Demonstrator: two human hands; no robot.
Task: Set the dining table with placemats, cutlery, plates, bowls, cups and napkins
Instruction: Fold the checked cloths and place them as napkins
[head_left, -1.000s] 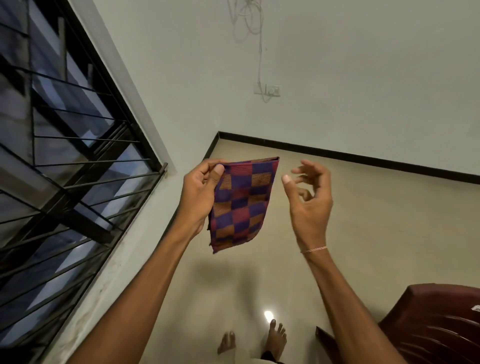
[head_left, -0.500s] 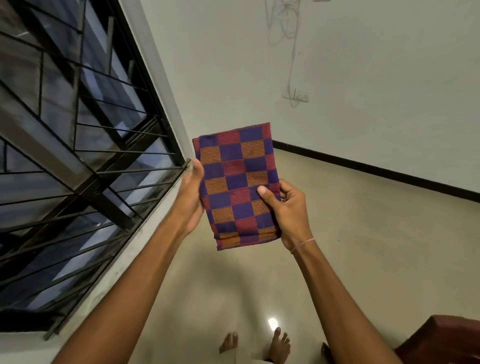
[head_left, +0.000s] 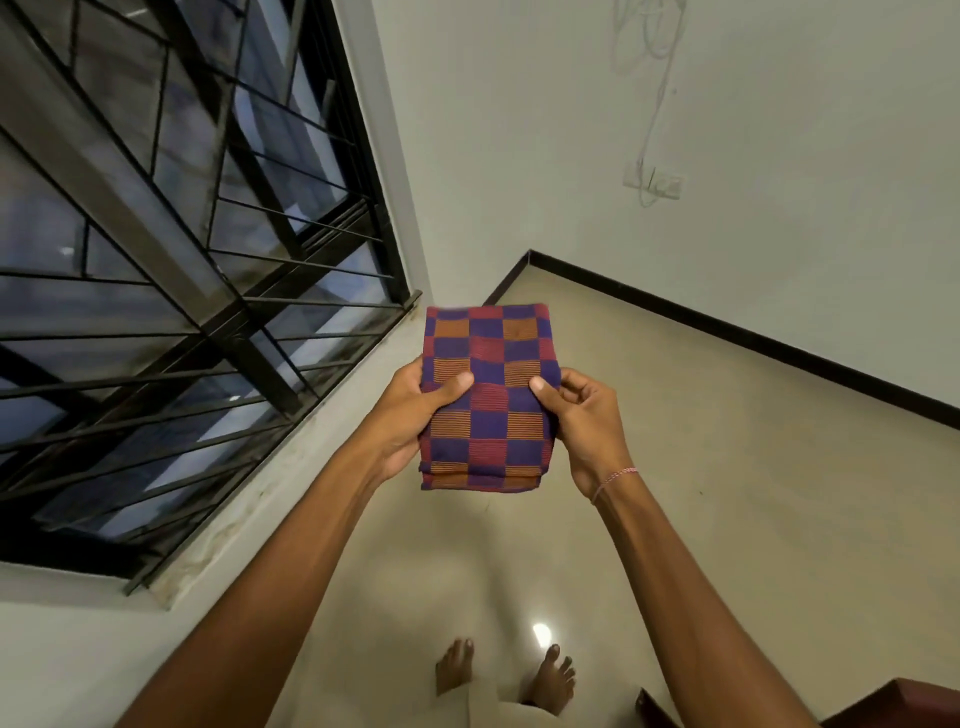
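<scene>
A barred window (head_left: 182, 260) filled the left of the view, and just to the right of its lower corner a folded checked napkin (head_left: 488, 415) was held upright in the air. The left hand (head_left: 405, 428) gripped its left edge and the right hand (head_left: 587, 421) its right edge, each thumb pressed on the front.

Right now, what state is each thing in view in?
checked purple, red and orange cloth: folded, held in the air by both hands
left hand: grips the cloth's left edge
right hand: holds its right edge
white wall socket: a thin cord hangs to it
</scene>
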